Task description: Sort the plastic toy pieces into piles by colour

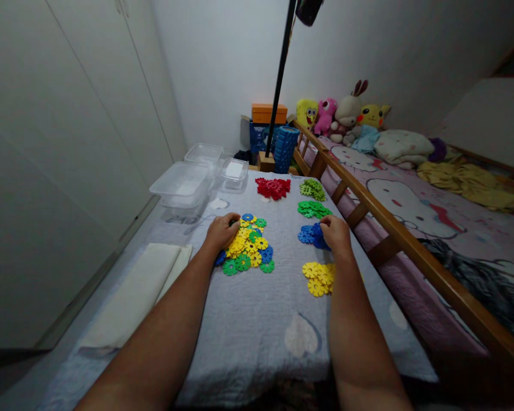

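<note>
A mixed pile of flat, notched plastic snowflake discs (251,246) in yellow, green and blue lies on the cloth-covered table. My left hand (223,231) rests at the pile's upper left edge, its fingers curled; what they hold, if anything, is hidden. To the right, my right hand (334,233) pinches at a blue snowflake disc (319,231) over the blue group (306,234). Nearer me are yellow discs (319,277), partly covered by my right forearm. Beyond the blue ones sit green discs (312,209), light green discs (312,189) and a red heap (273,188).
Clear plastic containers (182,185) stand at the back left, with a smaller lidded box (235,170) beside them. A folded cream cloth (132,291) lies at the left. A wooden bed rail (364,202) borders the right side. A black pole (279,80) rises behind the table.
</note>
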Tool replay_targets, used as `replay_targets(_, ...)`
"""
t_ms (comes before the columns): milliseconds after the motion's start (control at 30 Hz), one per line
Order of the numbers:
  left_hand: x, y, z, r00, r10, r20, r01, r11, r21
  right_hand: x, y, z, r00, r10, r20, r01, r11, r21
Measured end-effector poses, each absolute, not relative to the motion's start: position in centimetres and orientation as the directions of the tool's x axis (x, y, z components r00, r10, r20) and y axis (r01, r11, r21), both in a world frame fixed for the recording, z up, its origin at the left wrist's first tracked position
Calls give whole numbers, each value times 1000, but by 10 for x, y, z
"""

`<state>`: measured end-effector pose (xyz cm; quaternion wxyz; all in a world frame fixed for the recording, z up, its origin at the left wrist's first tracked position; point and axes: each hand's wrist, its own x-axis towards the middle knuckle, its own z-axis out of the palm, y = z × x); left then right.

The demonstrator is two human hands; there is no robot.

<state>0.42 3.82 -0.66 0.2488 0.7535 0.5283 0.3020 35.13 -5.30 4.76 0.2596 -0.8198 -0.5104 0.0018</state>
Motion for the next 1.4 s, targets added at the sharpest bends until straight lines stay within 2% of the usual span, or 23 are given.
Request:
replay_targets(367, 4, 38, -7, 257, 949, 181, 657, -309, 687, 353, -50, 41, 503, 827, 251, 836, -392, -384)
replay_targets(533, 4, 37, -7, 255, 947, 193, 647, -315, 694, 342, -50, 47, 492, 819, 297, 846, -367, -387)
replay_targets(633, 4, 37, -7, 246, 949, 198, 647, -313, 695, 314, -47, 51, 389, 873, 295, 874, -248, -419)
replay_targets(767, 4, 38, -9, 251, 947, 199, 649, -317, 692, 264, -46, 50, 85, 982, 169, 872, 8, -489)
replay_targets(867, 4, 38, -9, 253, 946, 201, 641, -320, 698, 237, -52, 44, -131, 989, 65, 875, 146, -462)
replay_targets(933, 4, 38, -9, 253, 946, 200, 639, -319, 699, 228, -57, 40, -209, 978, 28, 883, 201, -424)
replay_targets(1100, 5, 38, -9, 230, 952, 203, 636, -305, 709, 225, -65, 35, -245, 969, 32, 888, 238, -393)
replay_targets(1400, 4, 39, -10, 254, 944, 208, 636, -326, 700, 220, -56, 25, -201, 979, 36, 866, 195, -460)
